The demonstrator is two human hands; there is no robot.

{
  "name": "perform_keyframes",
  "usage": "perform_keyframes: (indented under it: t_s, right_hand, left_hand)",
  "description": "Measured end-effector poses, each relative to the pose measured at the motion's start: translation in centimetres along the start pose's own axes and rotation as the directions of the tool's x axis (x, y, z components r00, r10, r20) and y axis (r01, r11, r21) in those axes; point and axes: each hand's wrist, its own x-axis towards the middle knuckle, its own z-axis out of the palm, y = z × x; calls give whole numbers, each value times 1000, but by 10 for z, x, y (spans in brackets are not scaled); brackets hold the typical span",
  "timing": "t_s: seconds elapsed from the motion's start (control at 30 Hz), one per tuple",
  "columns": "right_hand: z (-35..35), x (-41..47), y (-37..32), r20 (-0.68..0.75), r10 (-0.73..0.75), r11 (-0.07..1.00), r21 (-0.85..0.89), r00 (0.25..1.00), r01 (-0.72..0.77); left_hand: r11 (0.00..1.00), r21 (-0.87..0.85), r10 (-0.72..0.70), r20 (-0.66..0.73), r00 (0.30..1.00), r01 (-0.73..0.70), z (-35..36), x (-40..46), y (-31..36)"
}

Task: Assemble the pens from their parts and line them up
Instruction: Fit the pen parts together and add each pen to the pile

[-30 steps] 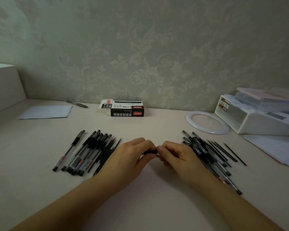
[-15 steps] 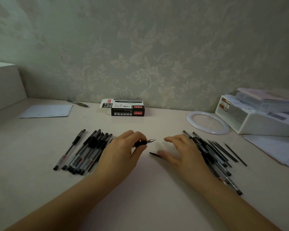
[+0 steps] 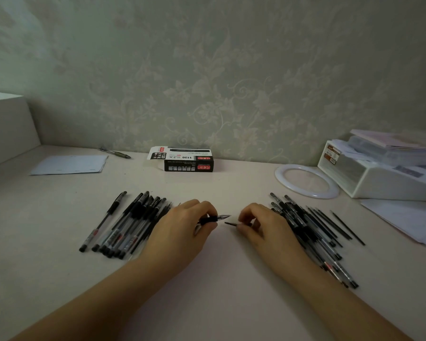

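Left hand (image 3: pixel 182 232) low over the pale desk (image 3: pixel 219 291), fingers curled, thumb and forefinger pinching a pen barrel (image 3: pixel 213 219) by its black grip section, clear pointed tip aimed right. Right hand (image 3: pixel 263 227) just beside, apart from the left, fingers bent, thumb and forefinger pinching the near end of a thin black refill (image 3: pixel 230 223), free end pointing left toward the barrel's tip, a small gap between the two parts. Left of the left hand, row of assembled pens (image 3: pixel 130 225) laid side by side on the desk, capped ends toward the wall, one pen lying slightly apart at the far left of the row. Right of the right hand, loose heap of pen parts (image 3: pixel 305 230): clear barrels overlapping each other, with several bare black refills (image 3: pixel 335 225) fanned out along the heap's outer edge, one lying alone farthest right. Near the wall, black pen box (image 3: pixel 188 163) with red labels and an open white flap. Farther left, sheet of paper (image 3: pixel 69 164) flat on the desk, with a lone dark pen (image 3: pixel 115 153) just behind it. Right of the box, white ring (image 3: pixel 279 174) lying flat, just beside a white drawer unit (image 3: pixel 379 178) stacked with papers and a book. More papers (image 3: pixel 403 217) at the desk's right edge. White block (image 3: pixel 8 126) at far left. Floral wallpaper (image 3: pixel 207 70) behind.
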Motion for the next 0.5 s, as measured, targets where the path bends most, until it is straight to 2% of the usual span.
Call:
perform_keyframes:
  t_s: [0.13, 0.27, 0.5]
  right_hand:
    - [-6, -1, -4, -9, -16, 989, 150, 1000, 17]
    - [-6, -1, -8, -9, -60, 981, 184, 998, 61]
    - [-8, -2, -8, -27, -47, 969, 242, 999, 52]
  left_hand:
    - [1000, -1, -6, 4, 1000, 6, -1, 0, -1]
    - [999, -26, 23, 34, 999, -22, -2, 1, 0]
    - [999, -36, 29, 51, 998, -27, -4, 2, -1]
